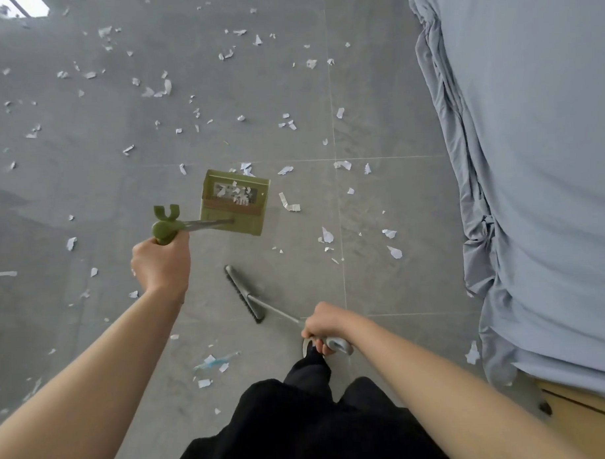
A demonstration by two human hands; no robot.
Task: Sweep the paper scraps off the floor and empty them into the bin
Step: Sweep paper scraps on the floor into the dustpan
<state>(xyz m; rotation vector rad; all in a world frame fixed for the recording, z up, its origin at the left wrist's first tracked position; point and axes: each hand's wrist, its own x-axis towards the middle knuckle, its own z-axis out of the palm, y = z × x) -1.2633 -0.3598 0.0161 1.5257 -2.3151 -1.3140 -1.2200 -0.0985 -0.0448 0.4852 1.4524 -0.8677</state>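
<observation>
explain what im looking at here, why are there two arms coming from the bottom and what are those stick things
This is one picture from a wide-angle camera worn on a person's head, looking down at the floor. That is why the person's own two arms reach in from the bottom edge, above their dark clothing.

The left hand grips the green top of a long handle that leads down to a green dustpan, which already has some paper bits in it. The right hand grips the handle of a grey broom, whose bristle head is down near the floor just in front of the person.

White paper scraps are scattered all over the grey tiled floor. On the right is a bed covered with a rumpled blue-grey sheet. No bin shows in this picture.
</observation>
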